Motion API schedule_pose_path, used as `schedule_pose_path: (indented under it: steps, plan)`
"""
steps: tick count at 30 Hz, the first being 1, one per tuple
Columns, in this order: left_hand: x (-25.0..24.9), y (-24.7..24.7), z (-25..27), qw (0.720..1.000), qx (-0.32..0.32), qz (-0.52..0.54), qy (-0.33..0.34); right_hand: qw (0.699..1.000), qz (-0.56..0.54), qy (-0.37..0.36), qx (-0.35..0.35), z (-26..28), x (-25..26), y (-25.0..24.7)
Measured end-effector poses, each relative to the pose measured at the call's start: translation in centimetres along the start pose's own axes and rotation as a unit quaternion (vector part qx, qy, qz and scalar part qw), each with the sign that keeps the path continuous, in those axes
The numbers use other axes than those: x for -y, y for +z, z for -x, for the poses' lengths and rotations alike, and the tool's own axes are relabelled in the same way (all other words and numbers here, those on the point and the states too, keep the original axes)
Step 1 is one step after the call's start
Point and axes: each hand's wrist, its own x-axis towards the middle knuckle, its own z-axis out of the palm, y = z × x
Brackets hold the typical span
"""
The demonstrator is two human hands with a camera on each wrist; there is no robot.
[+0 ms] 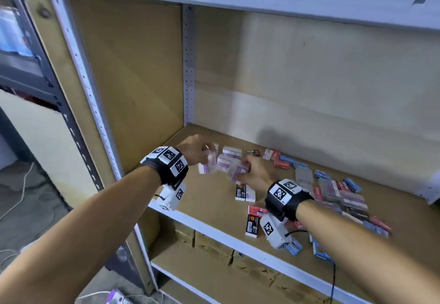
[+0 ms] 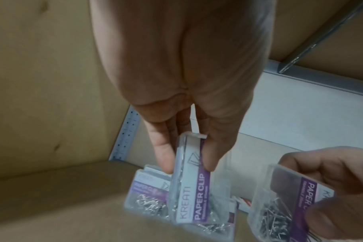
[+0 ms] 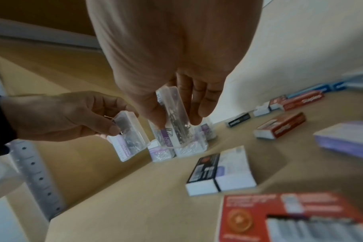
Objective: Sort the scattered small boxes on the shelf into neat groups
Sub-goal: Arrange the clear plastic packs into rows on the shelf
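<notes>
L hand [image 2: 182, 91]: pinches clip box [image 2: 197, 185], long axis upright.
R hand [image 3: 166, 68]: grips 2nd clip box [image 3: 172, 117].
Clip group [image 1: 229, 157]: on shelf [image 1: 209, 199], just below/beyond both; L nearer.

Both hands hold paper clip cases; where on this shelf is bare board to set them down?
Bare board lies left of the paper clip cases, out to the side panel, and along the front edge below them. The back strip by the wall is bare too. The right half is crowded with staple boxes.
</notes>
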Motion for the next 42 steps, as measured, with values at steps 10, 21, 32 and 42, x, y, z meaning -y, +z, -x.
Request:
schedule_pose_path:
  steps: [10,21,32,42]
  plan:
    - [3.0,0.9,1.5,0.999,0.025,-0.024,-0.008,0.999,-0.028,0.004,0.028,-0.8,1.0,4.7]
    - [4.8,2.1,1.3,0.999,0.022,0.031,-0.027,0.999,0.003,0.011,0.033,-1.6,0.4,5.6]
    - [5.6,1.8,-0.2,0.999,-0.009,-0.036,-0.002,0.997,0.062,-0.006,0.040,-2.7,0.7,5.4]
    - [5.8,2.6,-1.5,0.985,0.015,-0.171,0.020,0.977,0.205,-0.054,0.025,-3.8,1.3,5.3]
